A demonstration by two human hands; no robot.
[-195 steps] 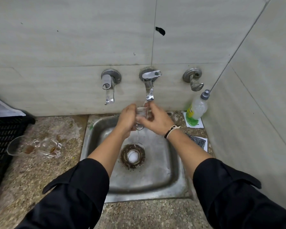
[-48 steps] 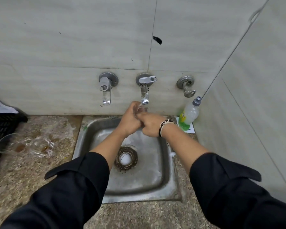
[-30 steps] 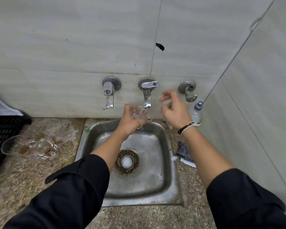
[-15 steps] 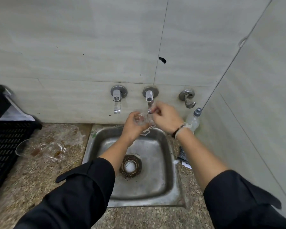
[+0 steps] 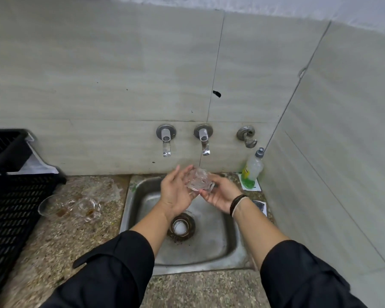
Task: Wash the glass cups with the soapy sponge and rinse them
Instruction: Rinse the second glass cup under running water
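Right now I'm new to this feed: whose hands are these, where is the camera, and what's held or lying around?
There is no machine: a person wears one camera on the head, looking down. The left hand and right hand hold a glass cup together over a steel sink, below the middle tap. More glass cups lie on the stone counter at left, beside a black crate. A soap bottle stands at right.
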